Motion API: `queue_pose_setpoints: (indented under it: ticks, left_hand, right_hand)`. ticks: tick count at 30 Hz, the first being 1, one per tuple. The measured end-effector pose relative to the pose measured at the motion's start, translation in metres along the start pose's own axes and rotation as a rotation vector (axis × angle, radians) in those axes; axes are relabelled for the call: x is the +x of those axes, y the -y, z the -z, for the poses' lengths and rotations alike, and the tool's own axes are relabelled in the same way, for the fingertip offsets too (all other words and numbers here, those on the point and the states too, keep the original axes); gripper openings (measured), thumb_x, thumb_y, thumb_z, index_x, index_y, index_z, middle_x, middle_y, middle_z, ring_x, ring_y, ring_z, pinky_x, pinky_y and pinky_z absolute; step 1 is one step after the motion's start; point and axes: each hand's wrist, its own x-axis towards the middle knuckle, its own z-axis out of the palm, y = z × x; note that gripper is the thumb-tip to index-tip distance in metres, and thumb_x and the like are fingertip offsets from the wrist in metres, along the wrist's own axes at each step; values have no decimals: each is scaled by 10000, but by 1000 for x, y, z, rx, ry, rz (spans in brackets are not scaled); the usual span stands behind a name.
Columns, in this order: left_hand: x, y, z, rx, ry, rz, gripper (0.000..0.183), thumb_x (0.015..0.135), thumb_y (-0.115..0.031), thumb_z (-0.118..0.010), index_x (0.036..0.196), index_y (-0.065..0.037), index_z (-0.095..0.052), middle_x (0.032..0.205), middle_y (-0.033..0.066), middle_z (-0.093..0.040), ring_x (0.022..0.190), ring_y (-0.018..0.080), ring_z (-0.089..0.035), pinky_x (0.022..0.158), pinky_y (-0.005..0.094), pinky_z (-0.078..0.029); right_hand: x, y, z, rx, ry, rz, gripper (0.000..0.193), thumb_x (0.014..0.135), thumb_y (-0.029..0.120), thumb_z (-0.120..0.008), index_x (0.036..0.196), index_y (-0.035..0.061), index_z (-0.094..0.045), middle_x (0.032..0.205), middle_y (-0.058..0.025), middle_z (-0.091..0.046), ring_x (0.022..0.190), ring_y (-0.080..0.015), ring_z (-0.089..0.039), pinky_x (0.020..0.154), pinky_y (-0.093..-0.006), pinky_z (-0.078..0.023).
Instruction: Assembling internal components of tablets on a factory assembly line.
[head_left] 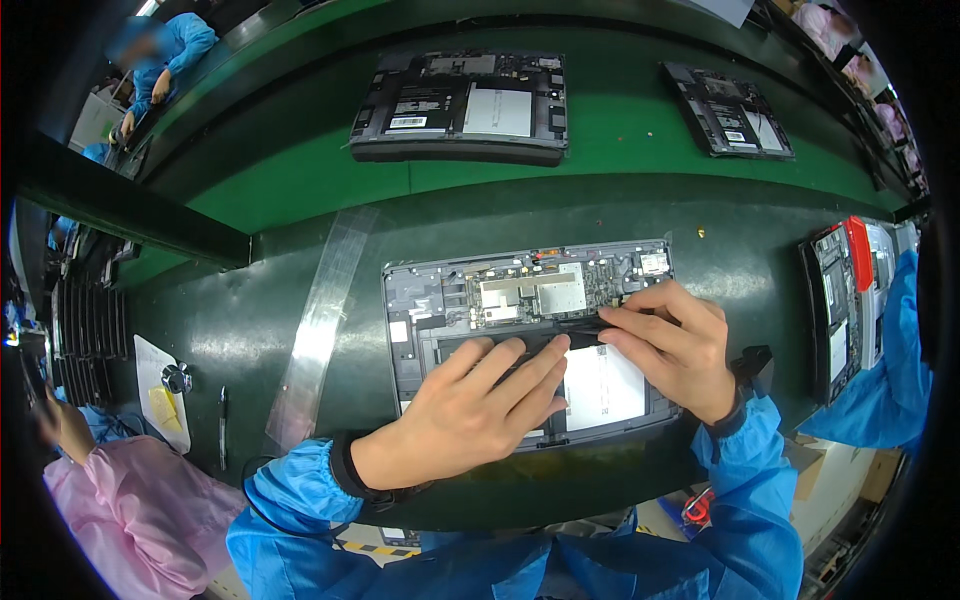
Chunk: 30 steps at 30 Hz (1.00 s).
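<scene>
In front of me lies an opened laptop base [402, 300], its inside facing up. A circuit board [540, 292] with silvery metal shields runs along its far side, and a white-labelled battery section [606, 388] sits nearer to me. My left hand [478, 405] rests palm down over the middle and near edge of the base, fingers stretched out. My right hand [683, 345] is at the board's right near corner, thumb and fingers pinched together. A thin dark strip shows by those fingertips, but what they grip is too small to name.
Two more opened laptop bases, one large [460, 105] and one smaller [728, 112], lie on the green shelf [290, 185] beyond. Left are a clear plastic strip [322, 325], a pen [223, 428] and a white board [160, 395]. Stacked units [838, 310] stand right; co-workers sit both sides.
</scene>
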Motion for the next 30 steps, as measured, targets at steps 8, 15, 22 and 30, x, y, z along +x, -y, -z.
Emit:
queue_pose_setpoints:
  ticks: [8,15,22,30]
  left_hand:
    - [-1,1,2,-20,-17,-5,408,812,-240,-861,1138,-21,-754,1314,51,-709,969,220,-623,784,337,-504]
    - [-20,8,15,-56,-29,39,412,802,-234,-866,1140,-25,-755,1314,51,-710,966,220,-625,770,334,-508]
    - [-22,9,16,-48,-16,5,424,788,-230,-874,1146,-36,-755,1320,49,-709,981,220,-627,772,339,-515]
    - [-15,3,11,-51,-22,31,434,786,-230,-875,1156,-38,-752,1325,50,-705,984,218,-628,776,339,-510]
  right_hand:
    - [1,2,0,3,13,-8,234,784,84,-876,1008,44,-821,877,-56,-691,654,-175,-677,565,-301,-538]
    - [9,21,-16,19,-3,-15,236,782,83,-878,1009,47,-823,878,-52,-687,643,-170,-670,560,-303,-533]
    - [9,22,-17,4,2,0,233,789,94,-878,1011,51,-823,883,-49,-688,642,-173,-668,559,-309,-533]
    - [4,16,-12,21,-16,-16,220,795,86,-873,1006,51,-821,885,-51,-691,649,-179,-674,565,-313,-538]
